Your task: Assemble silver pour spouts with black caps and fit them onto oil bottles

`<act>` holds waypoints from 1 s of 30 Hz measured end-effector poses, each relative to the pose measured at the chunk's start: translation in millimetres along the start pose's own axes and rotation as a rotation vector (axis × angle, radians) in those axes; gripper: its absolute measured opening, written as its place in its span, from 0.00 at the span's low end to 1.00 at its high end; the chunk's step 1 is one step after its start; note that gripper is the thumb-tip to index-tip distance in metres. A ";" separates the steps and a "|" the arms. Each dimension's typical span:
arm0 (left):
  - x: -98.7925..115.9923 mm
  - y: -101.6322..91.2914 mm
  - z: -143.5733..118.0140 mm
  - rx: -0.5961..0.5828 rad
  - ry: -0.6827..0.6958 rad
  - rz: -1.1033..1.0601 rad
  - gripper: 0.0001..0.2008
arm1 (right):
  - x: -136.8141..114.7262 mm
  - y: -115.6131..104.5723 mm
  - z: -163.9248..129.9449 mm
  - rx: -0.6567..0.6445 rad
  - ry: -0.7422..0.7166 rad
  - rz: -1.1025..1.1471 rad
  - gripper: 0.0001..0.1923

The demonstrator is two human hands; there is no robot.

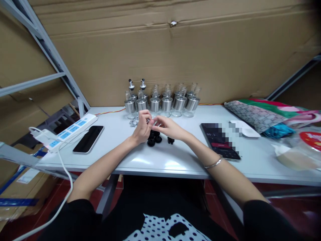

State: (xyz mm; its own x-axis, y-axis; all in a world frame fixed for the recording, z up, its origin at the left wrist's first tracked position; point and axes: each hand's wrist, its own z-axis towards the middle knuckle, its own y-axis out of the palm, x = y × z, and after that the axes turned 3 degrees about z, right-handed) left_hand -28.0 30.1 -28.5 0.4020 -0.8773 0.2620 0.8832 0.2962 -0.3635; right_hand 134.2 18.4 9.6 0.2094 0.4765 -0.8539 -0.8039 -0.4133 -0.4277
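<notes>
glass bottles [160, 102] lined up empty; two bear spouts [137, 84].

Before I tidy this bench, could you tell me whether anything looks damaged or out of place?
The cardboard sheet behind the table has a small tear near its top crease. Among the glass dispenser bottles, only the two at the left rear carry pour spouts. Small black caps lie loose beside both hands.

small part pinched between both hands too tiny to identify, phone screen [222, 142] partly pixelated, red-lidded container [304, 149] cut off at right edge
</notes>
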 end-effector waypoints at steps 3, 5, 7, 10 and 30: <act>-2.8 6.1 -1.9 0.145 -0.087 -0.060 0.07 | -3.8 6.9 13.4 0.073 0.004 0.265 0.14; -4.7 9.3 -2.6 0.178 -0.109 -0.084 0.08 | -5.0 8.4 20.5 0.108 0.022 0.377 0.15; -7.1 11.1 -3.0 0.182 -0.116 -0.077 0.10 | -3.6 9.5 24.7 0.146 0.043 0.436 0.17; -12.1 10.8 -3.9 0.147 -0.122 -0.020 0.12 | 1.9 12.2 25.9 0.193 0.068 0.486 0.22; -8.1 -4.2 -2.2 -0.124 0.148 0.230 0.13 | 6.4 20.5 18.6 0.381 0.045 0.140 0.27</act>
State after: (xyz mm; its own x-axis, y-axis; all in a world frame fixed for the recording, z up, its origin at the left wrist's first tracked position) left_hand -35.5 35.2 -31.0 0.5408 -0.8406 0.0301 0.7332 0.4535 -0.5066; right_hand 108.7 27.4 0.9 0.1005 0.3984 -0.9117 -0.9733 -0.1506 -0.1731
